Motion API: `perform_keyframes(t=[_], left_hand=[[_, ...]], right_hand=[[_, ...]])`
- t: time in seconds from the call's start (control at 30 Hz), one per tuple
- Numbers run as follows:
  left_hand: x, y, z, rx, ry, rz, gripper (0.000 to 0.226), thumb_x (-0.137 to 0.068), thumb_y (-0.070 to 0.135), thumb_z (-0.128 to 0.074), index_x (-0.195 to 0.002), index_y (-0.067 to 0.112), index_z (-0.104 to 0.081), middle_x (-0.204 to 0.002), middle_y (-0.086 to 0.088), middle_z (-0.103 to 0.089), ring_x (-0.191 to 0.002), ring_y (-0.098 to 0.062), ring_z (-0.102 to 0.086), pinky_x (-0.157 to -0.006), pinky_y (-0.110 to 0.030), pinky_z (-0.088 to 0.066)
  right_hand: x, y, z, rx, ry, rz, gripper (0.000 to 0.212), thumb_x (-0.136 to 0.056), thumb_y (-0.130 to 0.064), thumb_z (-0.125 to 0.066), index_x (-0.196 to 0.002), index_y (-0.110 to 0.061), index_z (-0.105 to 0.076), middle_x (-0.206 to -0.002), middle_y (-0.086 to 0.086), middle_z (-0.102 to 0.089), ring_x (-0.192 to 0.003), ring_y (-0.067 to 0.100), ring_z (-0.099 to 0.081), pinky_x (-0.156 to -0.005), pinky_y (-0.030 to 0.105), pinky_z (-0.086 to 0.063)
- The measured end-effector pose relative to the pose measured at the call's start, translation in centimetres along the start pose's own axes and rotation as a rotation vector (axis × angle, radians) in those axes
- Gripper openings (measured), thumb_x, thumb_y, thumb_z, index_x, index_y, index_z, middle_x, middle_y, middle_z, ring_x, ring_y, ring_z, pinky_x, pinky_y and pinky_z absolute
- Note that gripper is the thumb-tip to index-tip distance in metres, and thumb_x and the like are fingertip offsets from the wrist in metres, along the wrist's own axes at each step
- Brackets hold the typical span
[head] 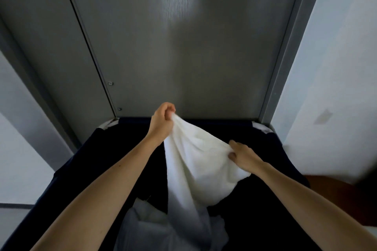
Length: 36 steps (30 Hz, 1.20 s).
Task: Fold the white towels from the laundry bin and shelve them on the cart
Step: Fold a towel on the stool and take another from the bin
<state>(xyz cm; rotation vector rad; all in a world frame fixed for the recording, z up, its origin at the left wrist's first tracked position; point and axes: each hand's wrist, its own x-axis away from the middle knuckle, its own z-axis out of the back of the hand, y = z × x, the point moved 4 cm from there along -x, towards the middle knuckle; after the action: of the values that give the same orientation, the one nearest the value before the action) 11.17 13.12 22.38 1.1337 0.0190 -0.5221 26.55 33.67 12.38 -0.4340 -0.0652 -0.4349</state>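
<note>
A white towel [195, 161] hangs lifted above the dark navy laundry bin [122, 149]. My left hand [163, 120] grips its top corner in a fist, raised over the bin's far edge. My right hand [242, 155] pinches the towel's edge lower and to the right, stretching the cloth between both hands. The towel's lower part trails down into the bin, where more white towels [146, 224] lie crumpled in shadow. No cart is in view.
A grey door or panel [183, 47] with a metal frame stands directly behind the bin. White walls [336, 67] flank it on both sides. A reddish-brown surface [336, 195] shows at the right, beside the bin.
</note>
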Motion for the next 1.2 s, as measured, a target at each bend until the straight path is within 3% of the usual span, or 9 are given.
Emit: perform_keyframes(t=[0.13,0.23,0.37,0.53,0.6,0.67,0.73,0.87,1.2], left_hand=[[0.9,-4.8,2.2,-0.303,0.027,0.082,0.025,-0.091,-0.002,-0.034,-0.114,0.006,-0.041,-0.086,-0.011,-0.053,-0.071,-0.026,-0.049,-0.058,-0.029,-0.034],[1.0,-5.7,2.4,-0.337,0.027,0.045,0.018,-0.097,0.010,-0.041,-0.113,0.005,-0.035,-0.062,-0.005,-0.046,-0.054,-0.023,-0.045,-0.048,-0.030,-0.029],[1.6,-6.0,2.8,-0.292,-0.143,0.037,0.043,-0.087,0.035,-0.064,-0.107,0.017,-0.030,-0.057,-0.002,-0.043,-0.051,-0.016,-0.043,-0.051,-0.029,-0.034],[2.3,-7.0,3.1,-0.525,-0.523,0.018,0.077,-0.065,0.043,-0.082,-0.122,0.024,-0.034,-0.098,0.005,-0.045,-0.091,-0.014,-0.050,-0.077,-0.026,-0.041],[1.8,-7.7,2.9,-0.672,-0.572,-0.063,0.062,-0.071,0.044,-0.078,-0.119,0.017,-0.047,-0.102,0.006,-0.047,-0.099,-0.014,-0.050,-0.081,-0.025,-0.040],[1.3,-8.0,2.7,-0.726,-0.501,-0.111,0.039,-0.079,0.045,-0.070,-0.089,0.011,-0.055,-0.084,0.006,-0.045,-0.086,-0.019,-0.051,-0.070,-0.026,-0.036],[1.3,-7.9,2.3,-0.671,-0.404,-0.131,0.039,-0.082,0.044,-0.067,-0.077,0.008,-0.054,-0.072,0.007,-0.037,-0.076,-0.020,-0.050,-0.062,-0.027,-0.032],[1.3,-6.9,2.3,-0.612,-0.211,-0.225,0.030,-0.085,0.043,-0.063,-0.091,0.013,-0.066,-0.072,0.008,-0.038,-0.071,-0.015,-0.049,-0.060,-0.027,-0.033],[0.5,-7.5,2.0,-0.381,-0.026,-0.111,0.021,-0.087,0.033,-0.064,-0.097,0.015,-0.069,-0.077,0.008,-0.045,-0.072,-0.015,-0.053,-0.065,-0.027,-0.039]], right_hand=[[0.1,-0.6,2.1,0.033,0.024,0.077,0.009,-0.095,-0.017,-0.043,-0.097,-0.014,-0.035,-0.096,0.008,-0.045,-0.091,0.032,-0.054,-0.070,0.032,-0.036],[-0.5,-1.5,3.5,0.180,-0.009,0.140,0.011,-0.093,-0.014,-0.043,-0.103,-0.013,-0.038,-0.096,0.010,-0.048,-0.091,0.033,-0.057,-0.073,0.036,-0.041],[-0.7,-1.9,4.7,0.366,-0.026,0.153,0.018,-0.090,-0.010,-0.044,-0.106,-0.015,-0.037,-0.098,0.015,-0.059,-0.082,0.030,-0.057,-0.070,0.037,-0.042],[-0.4,-0.9,4.5,0.412,-0.060,0.235,0.021,-0.090,-0.006,-0.039,-0.104,-0.020,-0.034,-0.097,0.011,-0.055,-0.081,0.024,-0.052,-0.077,0.035,-0.041],[-0.6,-0.5,3.9,0.531,-0.062,0.310,0.036,-0.092,-0.006,-0.039,-0.124,-0.022,-0.040,-0.105,0.008,-0.051,-0.096,0.023,-0.051,-0.083,0.030,-0.040],[-0.9,-0.3,3.5,0.619,-0.036,0.333,0.052,-0.094,-0.004,-0.036,-0.140,-0.028,-0.033,-0.114,0.008,-0.048,-0.106,0.025,-0.050,-0.085,0.029,-0.040],[-0.9,-0.2,3.3,0.632,-0.034,0.299,0.063,-0.093,-0.001,-0.033,-0.146,-0.034,-0.023,-0.118,0.009,-0.046,-0.108,0.026,-0.049,-0.087,0.030,-0.042],[-1.0,0.2,3.3,0.596,0.018,0.235,0.071,-0.089,0.000,-0.034,-0.147,-0.037,-0.016,-0.121,0.007,-0.046,-0.109,0.027,-0.049,-0.090,0.036,-0.045],[0.4,2.5,0.6,0.696,-0.091,0.317,0.029,-0.097,-0.032,-0.043,-0.114,-0.015,-0.060,-0.113,0.003,-0.057,-0.106,0.020,-0.053,-0.090,0.027,-0.037]])
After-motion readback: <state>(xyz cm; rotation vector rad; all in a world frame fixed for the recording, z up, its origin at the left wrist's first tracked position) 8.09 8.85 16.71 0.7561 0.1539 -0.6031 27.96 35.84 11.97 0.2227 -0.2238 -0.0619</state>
